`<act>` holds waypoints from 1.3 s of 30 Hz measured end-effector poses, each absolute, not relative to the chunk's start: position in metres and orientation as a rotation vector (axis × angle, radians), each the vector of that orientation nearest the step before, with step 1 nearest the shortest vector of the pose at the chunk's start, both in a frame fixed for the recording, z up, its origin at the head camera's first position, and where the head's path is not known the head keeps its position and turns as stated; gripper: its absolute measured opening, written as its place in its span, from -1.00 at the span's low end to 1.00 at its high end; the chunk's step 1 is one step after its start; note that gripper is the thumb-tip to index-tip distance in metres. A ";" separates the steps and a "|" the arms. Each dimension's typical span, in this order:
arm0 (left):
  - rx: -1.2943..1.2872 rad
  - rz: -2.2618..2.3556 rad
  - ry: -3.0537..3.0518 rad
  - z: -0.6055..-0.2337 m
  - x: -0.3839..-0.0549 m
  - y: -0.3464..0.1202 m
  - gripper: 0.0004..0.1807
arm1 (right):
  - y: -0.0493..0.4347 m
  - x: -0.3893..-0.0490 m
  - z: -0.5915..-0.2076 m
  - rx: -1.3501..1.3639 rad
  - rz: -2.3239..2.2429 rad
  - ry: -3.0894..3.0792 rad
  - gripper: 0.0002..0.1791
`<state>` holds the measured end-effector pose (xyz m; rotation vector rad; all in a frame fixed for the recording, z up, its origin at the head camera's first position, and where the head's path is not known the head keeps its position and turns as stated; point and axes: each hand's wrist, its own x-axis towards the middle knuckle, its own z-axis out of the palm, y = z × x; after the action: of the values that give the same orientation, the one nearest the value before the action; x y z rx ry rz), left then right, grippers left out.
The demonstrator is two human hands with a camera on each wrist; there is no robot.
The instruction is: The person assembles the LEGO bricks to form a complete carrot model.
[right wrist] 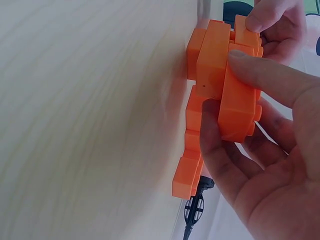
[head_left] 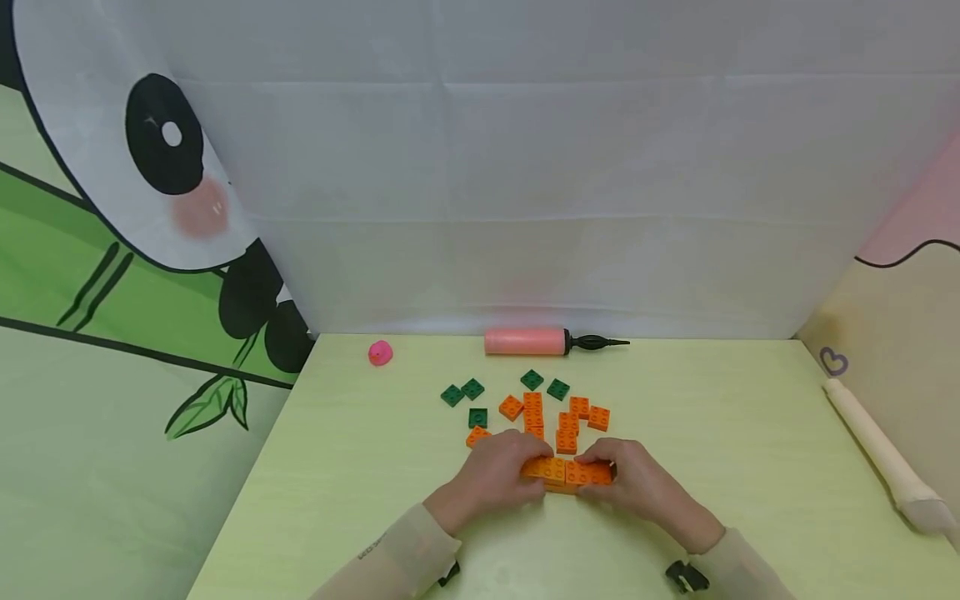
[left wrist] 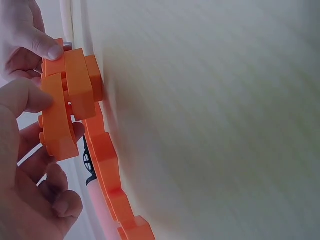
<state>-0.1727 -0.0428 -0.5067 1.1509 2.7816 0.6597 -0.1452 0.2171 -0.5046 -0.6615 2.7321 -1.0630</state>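
Observation:
My left hand (head_left: 498, 471) and right hand (head_left: 637, 479) meet at a small stack of orange building bricks near the middle of the table. Two studded bricks lie end to end on top; the left one (head_left: 553, 468) is pinched by the left thumb and fingers. On the other end, the right thumb and fingers grip the right top brick (right wrist: 239, 100). A lower brick (left wrist: 80, 82) spans beneath the seam between them. In the left wrist view a narrow gap shows between the lower brick and the left top brick.
Loose orange bricks (head_left: 567, 422) lie just beyond the hands, with several green bricks (head_left: 477, 417) behind and left. A pink balloon pump (head_left: 525, 342) lies along the back edge, left of which sits a small pink object (head_left: 380, 352). A pale tapered rod (head_left: 885, 454) lies at the right edge.

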 end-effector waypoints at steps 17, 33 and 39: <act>1.136 0.742 2.690 -0.511 -0.170 -0.039 -0.58 | 0.217 -0.146 -0.505 -0.686 -1.077 2.729 -0.68; 1.075 0.811 2.616 -0.511 -0.175 -0.036 -0.67 | 0.216 -0.147 -0.505 -0.652 -1.078 2.719 -0.69; 1.049 0.846 2.586 -0.512 -0.175 -0.036 -0.69 | 0.217 -0.146 -0.505 -0.642 -1.077 2.712 -0.70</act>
<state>-0.1751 -0.0359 -0.5117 1.0488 2.5859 0.8456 -0.1464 0.2165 -0.5053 -0.6424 2.7123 -1.0765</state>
